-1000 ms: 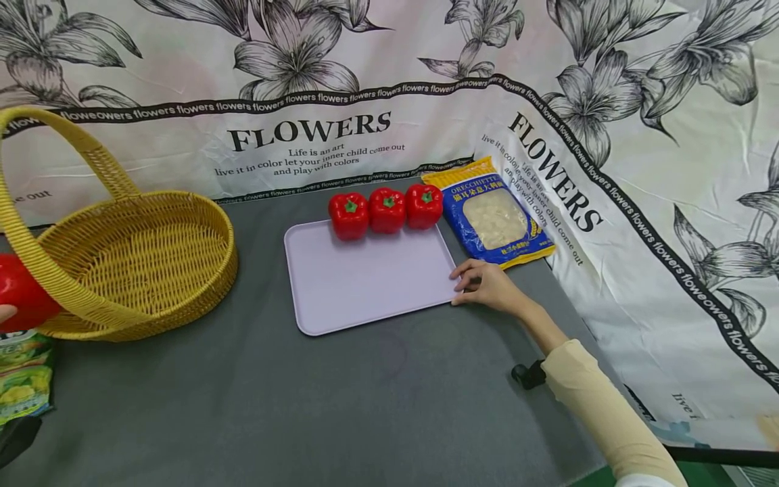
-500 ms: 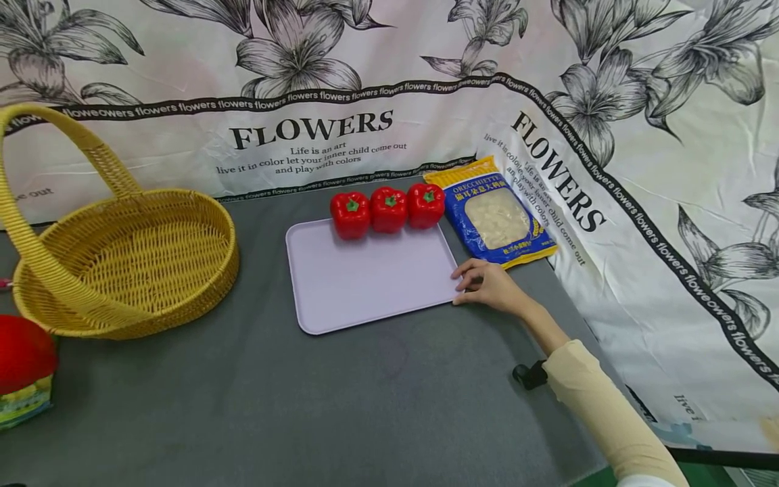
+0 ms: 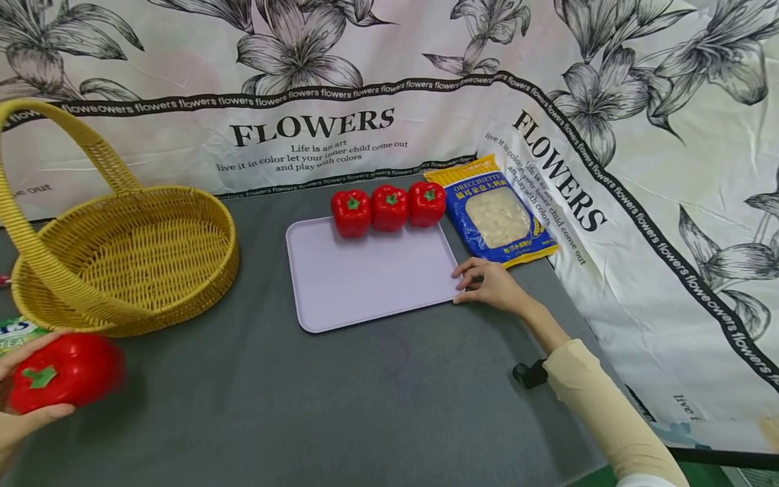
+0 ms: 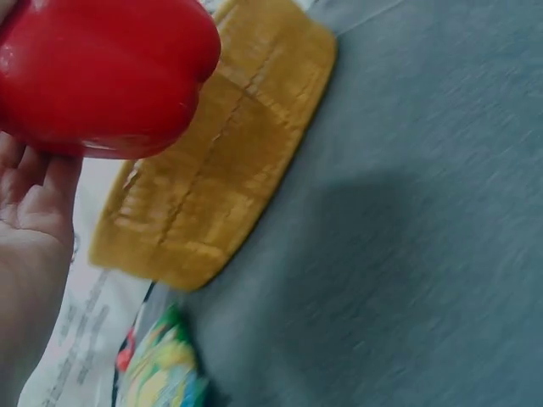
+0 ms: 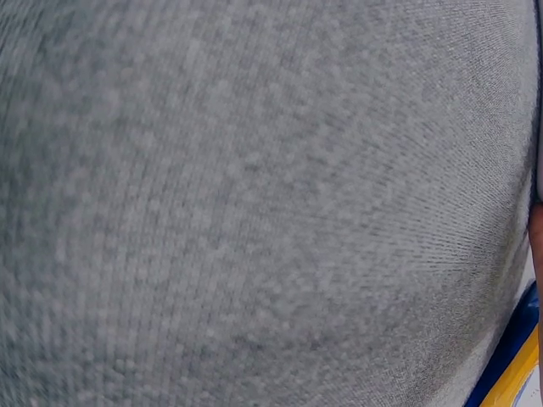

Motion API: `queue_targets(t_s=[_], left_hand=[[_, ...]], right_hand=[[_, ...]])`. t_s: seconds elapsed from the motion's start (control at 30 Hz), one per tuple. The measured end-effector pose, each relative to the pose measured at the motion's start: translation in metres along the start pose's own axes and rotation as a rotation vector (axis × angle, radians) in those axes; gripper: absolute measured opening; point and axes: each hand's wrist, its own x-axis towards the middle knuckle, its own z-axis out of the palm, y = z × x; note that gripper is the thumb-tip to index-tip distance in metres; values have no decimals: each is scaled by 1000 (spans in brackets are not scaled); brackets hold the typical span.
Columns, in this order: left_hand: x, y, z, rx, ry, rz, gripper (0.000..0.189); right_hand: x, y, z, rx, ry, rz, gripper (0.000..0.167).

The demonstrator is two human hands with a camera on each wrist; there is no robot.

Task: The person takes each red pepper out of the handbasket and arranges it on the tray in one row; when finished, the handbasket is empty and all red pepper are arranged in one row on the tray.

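Observation:
My left hand [image 3: 18, 427] holds a red bell pepper [image 3: 79, 372] with a green stem at the left of the head view, thumb below and fingers above. In the left wrist view the pepper [image 4: 110, 76] hangs clear of the table, in front of the basket. The right hand [image 3: 489, 287] grips the right edge of a pale lilac tray [image 3: 371, 284] near its front corner. Three more red bell peppers [image 3: 389, 208] stand in a row along the tray's far edge. The right wrist view holds mostly grey cloth, with the hand barely showing.
A yellow wicker basket [image 3: 152, 253] with a tall handle stands at the left. Partly hidden behind the held pepper lies a green packet [image 3: 18, 335]. A blue and yellow orecchiette bag [image 3: 496, 213] lies right of the tray, against the flower-printed cloth [image 3: 316, 145].
The left hand, mostly out of the head view earlier, has brought the pepper down from beside the basket, then right, in front of it. The right hand and tray stay put.

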Motion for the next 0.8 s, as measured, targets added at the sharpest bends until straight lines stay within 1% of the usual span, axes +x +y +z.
queue_targets(t_s=[0.07,0.1,0.13,0.17,0.23,0.3,0.4,0.53,0.63,0.77,0.8], left_hand=[[4,30,25,-198,-13,15,83],[6,43,36,-282,-27,-2,81],[8,52,45,-294,-51,-2,81],[10,60,53,-319,-73,-17,80],[13,70,66,-305,-127,-52,79],[17,74,77,-269,-184,-81,79],[23,75,92,-252,-253,-92,80],[31,75,109,-245,-317,-90,76],[38,76,122,-222,-341,-89,74],[48,76,138,-191,-355,-82,71],[51,76,142,-171,-357,-82,70]], right_hand=[[0,-3,-1,-8,-4,11,14],[0,-4,-1,-13,-6,13,14],[0,-4,-1,-13,-8,16,14],[-1,-4,-1,-11,-9,18,14],[-1,-4,-1,-3,-10,20,14],[-1,-3,-1,5,-8,22,14],[-1,0,0,9,-3,9,14],[1,17,3,-1,8,-4,13],[1,31,4,-10,12,1,14],[1,37,4,-4,7,2,14],[1,37,4,0,8,1,15]])
